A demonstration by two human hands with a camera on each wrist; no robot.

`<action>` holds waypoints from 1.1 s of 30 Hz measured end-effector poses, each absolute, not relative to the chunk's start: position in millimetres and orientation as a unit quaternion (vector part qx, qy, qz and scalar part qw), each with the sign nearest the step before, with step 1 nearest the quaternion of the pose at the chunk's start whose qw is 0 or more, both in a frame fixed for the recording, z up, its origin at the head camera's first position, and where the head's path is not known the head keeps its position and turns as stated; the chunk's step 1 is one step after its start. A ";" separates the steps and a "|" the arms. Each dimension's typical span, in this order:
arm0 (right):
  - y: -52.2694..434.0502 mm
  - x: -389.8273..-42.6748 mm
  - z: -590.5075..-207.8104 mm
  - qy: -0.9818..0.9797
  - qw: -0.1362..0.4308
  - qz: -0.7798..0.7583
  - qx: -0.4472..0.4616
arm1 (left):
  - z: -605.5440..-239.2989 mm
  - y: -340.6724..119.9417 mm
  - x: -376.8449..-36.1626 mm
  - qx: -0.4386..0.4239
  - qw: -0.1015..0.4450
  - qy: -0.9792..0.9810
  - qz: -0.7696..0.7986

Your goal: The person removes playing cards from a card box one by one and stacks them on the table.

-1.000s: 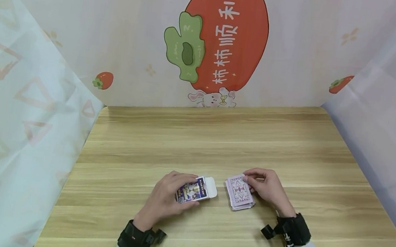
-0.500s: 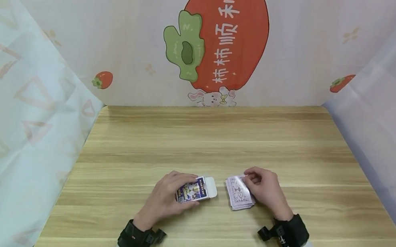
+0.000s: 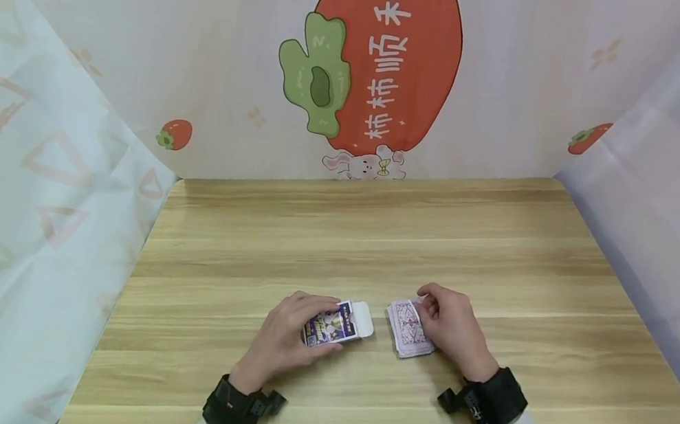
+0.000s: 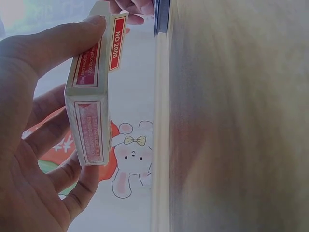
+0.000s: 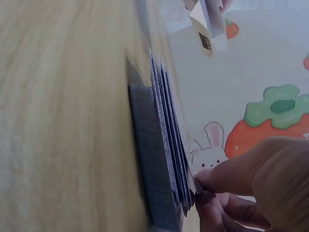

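White sheet [image 3: 504, 70] with pictures on it hangs behind the big wooden tabletop [image 3: 282, 233]. The left hand [image 3: 284, 341] holds a small card box [image 3: 330, 326] between its thumb and fingers, and the right hand [image 3: 452, 327] pinches a card pile [image 3: 407, 331] by its far corner on the right side. That card pile lies on the tabletop just to the right of the card box, whose white flap [image 3: 364, 319] sticks out toward it.
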State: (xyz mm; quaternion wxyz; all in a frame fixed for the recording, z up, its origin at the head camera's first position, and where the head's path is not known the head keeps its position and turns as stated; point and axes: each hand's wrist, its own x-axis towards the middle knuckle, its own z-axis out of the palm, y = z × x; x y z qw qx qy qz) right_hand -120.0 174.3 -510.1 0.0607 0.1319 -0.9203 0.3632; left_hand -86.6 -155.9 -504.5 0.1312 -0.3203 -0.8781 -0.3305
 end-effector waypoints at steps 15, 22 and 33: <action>168.4 -117.9 -507.8 -0.922 0.113 0.340 0.144 | -503.0 -156.1 -89.1 -0.327 0.136 -0.875 -0.331; 153.5 -104.1 -503.5 -0.868 0.109 0.441 0.202 | -502.6 -155.5 -89.0 -0.352 0.131 -0.865 -0.331; 128.9 -88.3 -511.1 -0.781 -0.036 0.592 0.196 | -505.7 -154.2 -85.8 -0.375 0.128 -0.854 -0.336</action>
